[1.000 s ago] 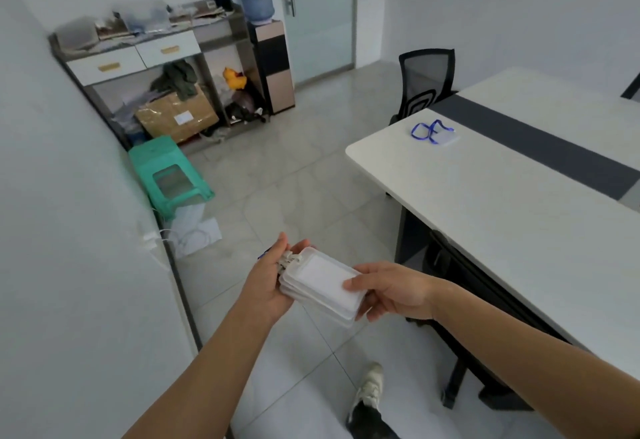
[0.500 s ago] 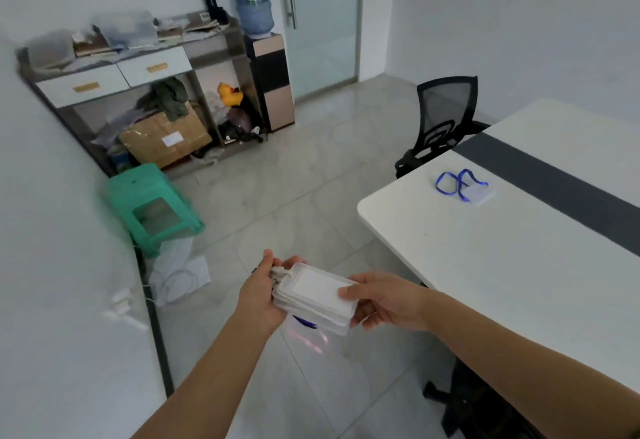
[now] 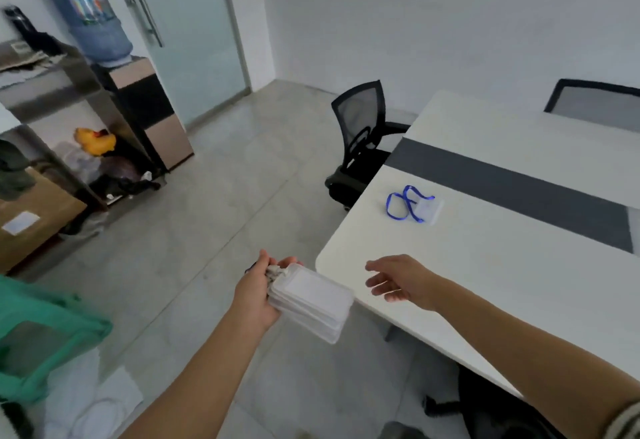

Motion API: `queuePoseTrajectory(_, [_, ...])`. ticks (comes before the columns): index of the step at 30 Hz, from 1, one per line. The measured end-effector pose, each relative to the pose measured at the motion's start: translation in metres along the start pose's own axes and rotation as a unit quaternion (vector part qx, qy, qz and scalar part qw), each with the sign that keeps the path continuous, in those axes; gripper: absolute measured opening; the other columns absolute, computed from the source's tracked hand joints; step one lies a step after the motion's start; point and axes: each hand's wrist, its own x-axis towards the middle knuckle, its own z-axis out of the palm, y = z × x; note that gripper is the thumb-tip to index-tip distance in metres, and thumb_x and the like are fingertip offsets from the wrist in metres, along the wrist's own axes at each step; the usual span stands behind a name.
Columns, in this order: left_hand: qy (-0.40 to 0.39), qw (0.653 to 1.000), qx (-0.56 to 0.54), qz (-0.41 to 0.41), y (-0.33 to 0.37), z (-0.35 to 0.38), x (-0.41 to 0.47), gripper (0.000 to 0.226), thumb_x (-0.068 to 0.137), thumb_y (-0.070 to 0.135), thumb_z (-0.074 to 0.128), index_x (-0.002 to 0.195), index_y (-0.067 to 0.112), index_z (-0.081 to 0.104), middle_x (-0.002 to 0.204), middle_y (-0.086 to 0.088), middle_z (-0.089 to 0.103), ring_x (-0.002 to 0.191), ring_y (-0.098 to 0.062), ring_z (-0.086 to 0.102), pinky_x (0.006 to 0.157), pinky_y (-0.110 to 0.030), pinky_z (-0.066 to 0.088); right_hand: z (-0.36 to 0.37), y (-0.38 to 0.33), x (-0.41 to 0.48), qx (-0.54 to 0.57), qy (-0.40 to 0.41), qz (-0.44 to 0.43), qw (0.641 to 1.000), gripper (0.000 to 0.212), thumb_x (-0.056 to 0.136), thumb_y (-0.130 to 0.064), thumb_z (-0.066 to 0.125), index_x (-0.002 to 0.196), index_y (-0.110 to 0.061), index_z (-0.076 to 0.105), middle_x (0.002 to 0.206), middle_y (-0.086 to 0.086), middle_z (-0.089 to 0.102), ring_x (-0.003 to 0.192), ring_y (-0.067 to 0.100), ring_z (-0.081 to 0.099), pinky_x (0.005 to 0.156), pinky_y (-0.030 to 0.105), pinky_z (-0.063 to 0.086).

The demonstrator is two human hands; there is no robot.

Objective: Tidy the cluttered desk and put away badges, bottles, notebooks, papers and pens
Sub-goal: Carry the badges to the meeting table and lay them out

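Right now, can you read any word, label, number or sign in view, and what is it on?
No text is readable.
Blue water-cooler bottle: a multicoloured label, too blurred to read.
Brown cardboard box: a white sticker, too small to read.
Stack of clear plastic badge holders in the left hand: the white insert on top looks blank.
Clear badge holder with blue lanyard on the white desk: nothing legible.

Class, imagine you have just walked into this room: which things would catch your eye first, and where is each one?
Most striking is the stack of clear badge holders gripped in the left hand over the floor, low in the middle. Beside it the right hand hangs open and empty above the near corner of the white desk. Farther along the desk lies one badge with a blue lanyard.
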Motion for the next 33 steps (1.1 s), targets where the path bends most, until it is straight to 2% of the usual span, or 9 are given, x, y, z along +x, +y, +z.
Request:
queuePoseTrajectory(6, [-0.039, 0.993, 0.083, -0.076, -0.001, 0.070, 0.067, 0.036, 0.100, 0.035, 0.047, 0.071, 0.015, 0.042, 0.069, -0.009, 0.071, 0.068, -0.026, 0.070, 0.076, -0.041, 0.051, -0.085, -0.007, 0.045, 0.036, 0.157, 0.050, 0.986, 0.027, 0.090, -0.020, 0.068, 0.109, -0.002, 0.064, 0.084, 0.011, 0.070, 0.065, 0.020, 0.065, 0.055, 0.025, 0.049])
queuePoseTrajectory(13, [-0.046, 0.981, 0.149, -0.117, -0.009, 0.151, 0.149, 0.038, 0.099, 0.035, 0.050, 0.068, 0.013, 0.044, 0.074, -0.011, 0.071, 0.070, -0.027, 0.072, 0.074, -0.042, 0.051, -0.184, -0.017, 0.131, -0.032, 0.271, 0.065, 0.960, 0.025, 0.086, -0.016, 0.071, 0.104, 0.001, 0.066, 0.081, 0.009, 0.066, 0.070, 0.021, 0.061, 0.058, 0.027, 0.048])
queuePoseTrajectory(15, [-0.040, 0.977, 0.163, -0.132, -0.007, 0.171, 0.166, 0.038, 0.098, 0.035, 0.051, 0.068, 0.014, 0.044, 0.074, -0.010, 0.072, 0.072, -0.027, 0.072, 0.073, -0.041, 0.051, -0.206, -0.020, 0.156, -0.072, 0.295, 0.075, 0.950, 0.034, 0.085, -0.019, 0.072, 0.111, 0.001, 0.063, 0.087, 0.009, 0.065, 0.074, 0.023, 0.060, 0.063, 0.030, 0.049])
queuePoseTrajectory(19, [-0.023, 0.973, 0.178, -0.146, -0.003, 0.205, 0.205, 0.037, 0.098, 0.035, 0.051, 0.069, 0.014, 0.045, 0.076, -0.010, 0.071, 0.074, -0.027, 0.072, 0.074, -0.041, 0.051, -0.240, -0.038, 0.212, -0.214, 0.326, 0.080, 0.917, 0.059, 0.082, -0.035, 0.075, 0.134, -0.017, 0.052, 0.127, 0.006, 0.059, 0.097, 0.023, 0.059, 0.080, 0.033, 0.052])
queuePoseTrajectory(22, [-0.003, 0.972, 0.172, -0.159, -0.002, 0.213, 0.228, 0.037, 0.098, 0.035, 0.049, 0.068, 0.014, 0.045, 0.074, -0.010, 0.071, 0.071, -0.026, 0.072, 0.074, -0.041, 0.051, -0.254, -0.049, 0.250, -0.353, 0.279, 0.067, 0.890, 0.088, 0.077, -0.042, 0.079, 0.148, -0.022, 0.033, 0.149, 0.007, 0.039, 0.131, 0.028, 0.042, 0.096, 0.042, 0.047])
queuePoseTrajectory(25, [0.017, 0.969, 0.176, -0.172, 0.000, 0.209, 0.244, 0.037, 0.099, 0.036, 0.048, 0.069, 0.015, 0.045, 0.075, -0.010, 0.071, 0.071, -0.025, 0.073, 0.075, -0.041, 0.051, -0.257, -0.048, 0.277, -0.434, 0.210, 0.067, 0.874, 0.112, 0.069, -0.043, 0.085, 0.154, -0.024, 0.014, 0.158, 0.006, 0.022, 0.144, 0.030, 0.023, 0.105, 0.048, 0.039])
queuePoseTrajectory(27, [0.028, 0.968, 0.174, -0.179, 0.003, 0.207, 0.254, 0.035, 0.098, 0.037, 0.049, 0.071, 0.015, 0.046, 0.077, -0.011, 0.071, 0.072, -0.026, 0.073, 0.074, -0.041, 0.051, -0.254, -0.043, 0.289, -0.464, 0.196, 0.081, 0.860, 0.118, 0.066, -0.045, 0.086, 0.154, -0.024, 0.011, 0.155, 0.007, 0.026, 0.142, 0.030, 0.026, 0.103, 0.046, 0.041])
queuePoseTrajectory(30, [0.043, 0.968, 0.170, -0.179, 0.007, 0.208, 0.265, 0.035, 0.098, 0.036, 0.050, 0.071, 0.014, 0.048, 0.082, -0.012, 0.069, 0.072, -0.027, 0.073, 0.074, -0.041, 0.051, -0.252, -0.043, 0.299, -0.465, 0.241, 0.097, 0.846, 0.114, 0.064, -0.045, 0.087, 0.151, -0.022, 0.017, 0.139, 0.012, 0.037, 0.127, 0.032, 0.038, 0.092, 0.041, 0.048])
queuePoseTrajectory(33, [0.031, 0.968, 0.173, -0.178, 0.007, 0.212, 0.271, 0.039, 0.099, 0.035, 0.048, 0.067, 0.013, 0.048, 0.078, -0.011, 0.070, 0.072, -0.026, 0.071, 0.075, -0.041, 0.051, -0.255, -0.051, 0.300, -0.360, 0.301, 0.082, 0.879, 0.091, 0.076, -0.026, 0.083, 0.147, -0.019, 0.027, 0.132, 0.015, 0.041, 0.115, 0.036, 0.050, 0.086, 0.039, 0.048])
